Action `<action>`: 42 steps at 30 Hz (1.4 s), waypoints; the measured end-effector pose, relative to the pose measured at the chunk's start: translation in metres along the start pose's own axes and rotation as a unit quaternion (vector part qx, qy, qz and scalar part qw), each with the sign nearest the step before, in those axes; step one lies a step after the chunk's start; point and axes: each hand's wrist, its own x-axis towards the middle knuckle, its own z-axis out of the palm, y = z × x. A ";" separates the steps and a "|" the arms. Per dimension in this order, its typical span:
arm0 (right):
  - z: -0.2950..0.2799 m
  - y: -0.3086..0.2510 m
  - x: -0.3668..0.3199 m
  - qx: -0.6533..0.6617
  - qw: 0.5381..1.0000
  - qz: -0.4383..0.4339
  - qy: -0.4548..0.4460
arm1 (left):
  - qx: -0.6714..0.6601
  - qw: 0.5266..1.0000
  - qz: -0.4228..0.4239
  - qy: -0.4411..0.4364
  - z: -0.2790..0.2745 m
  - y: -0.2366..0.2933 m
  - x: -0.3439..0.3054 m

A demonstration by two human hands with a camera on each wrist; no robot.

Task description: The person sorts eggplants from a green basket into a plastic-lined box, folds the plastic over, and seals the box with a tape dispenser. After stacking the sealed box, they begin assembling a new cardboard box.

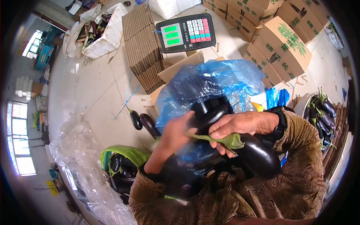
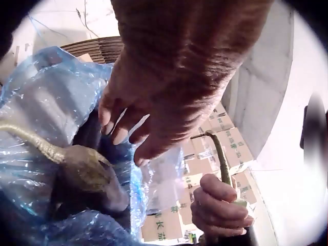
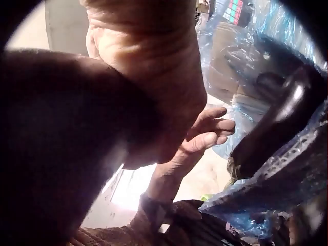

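My right hand (image 1: 245, 125) grips a glossy dark eggplant (image 1: 262, 155) by its green cap, the stem pointing left. Close up, this eggplant (image 3: 56, 133) fills the left of the right wrist view. My left hand (image 1: 170, 133), blurred in the head view, is beside the stem tip over a blue plastic bag (image 1: 240, 77). In the left wrist view the left hand (image 2: 164, 97) has loosely bent fingers with nothing between them. Inside the bag lie several dark eggplants; one (image 3: 287, 118) shows its length in the right wrist view, another its cap (image 2: 84, 166).
A scale display (image 1: 185, 33) with lit green readouts stands behind the bag, beside stacked flat cardboard (image 1: 140, 48). Printed cartons (image 1: 277, 50) are at the back right. Two eggplants (image 1: 148, 125) lie on the floor left of the bag. A green sack (image 1: 129, 152) and a basket (image 1: 303, 105) hold more eggplants.
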 end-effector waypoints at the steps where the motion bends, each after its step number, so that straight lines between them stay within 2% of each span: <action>1: 0.002 -0.005 -0.004 -0.009 1.000 -0.001 -0.017 | -0.017 0.999 -0.028 0.025 -0.005 0.005 -0.001; 3: 0.010 -0.017 -0.014 -0.017 1.000 0.009 -0.002 | -0.035 0.997 -0.056 0.050 -0.016 0.014 -0.004; 5: 0.011 -0.023 -0.019 -0.010 0.999 -0.054 0.004 | -0.092 0.981 -0.148 0.086 -0.027 0.021 -0.008; 7: 0.011 -0.025 -0.019 0.010 0.999 -0.046 0.023 | -0.123 0.974 -0.153 0.112 -0.029 0.022 -0.012; 9: 0.007 -0.022 -0.016 0.031 0.996 -0.081 0.033 | -0.152 0.966 -0.156 0.138 -0.030 0.024 -0.014; 14: 0.004 -0.022 -0.010 0.031 0.996 -0.072 0.047 | -0.131 0.976 -0.148 0.092 -0.038 0.028 -0.015; 30: 0.001 -0.019 -0.008 0.026 0.996 -0.045 0.068 | -0.092 0.981 -0.166 0.044 -0.036 0.028 -0.010; 33: 0.001 -0.020 -0.006 0.042 0.995 -0.059 0.075 | -0.064 0.988 -0.136 0.028 -0.035 0.030 -0.009; 35: 0.002 -0.021 -0.003 0.051 0.993 -0.075 0.082 | -0.179 0.982 -0.050 0.021 -0.034 0.033 -0.008; 36: 0.003 -0.022 -0.001 0.054 0.987 -0.103 0.115 | -0.323 0.943 -0.078 -0.018 -0.032 0.042 -0.009; 37: 0.003 -0.023 0.001 0.056 0.979 -0.130 0.148 | -0.325 0.942 -0.078 -0.018 -0.031 0.050 -0.007; 38: 0.001 -0.024 0.004 0.025 0.975 -0.165 0.145 | -0.403 0.909 -0.082 -0.067 -0.030 0.059 -0.006; 39: 0.002 -0.024 0.009 0.024 0.976 -0.162 0.145 | -0.477 0.868 -0.085 -0.115 -0.026 0.066 -0.005; 40: 0.006 -0.025 0.016 0.019 0.965 -0.186 0.184 | -0.592 0.791 -0.095 -0.120 -0.015 0.067 -0.006; 41: 0.008 -0.024 0.023 0.014 0.952 -0.209 0.222 | -0.593 0.790 -0.096 -0.118 -0.007 0.069 -0.005; 42: 0.008 -0.021 0.032 0.013 0.947 -0.242 0.213 | -0.556 0.824 -0.085 -0.070 -0.001 0.072 -0.004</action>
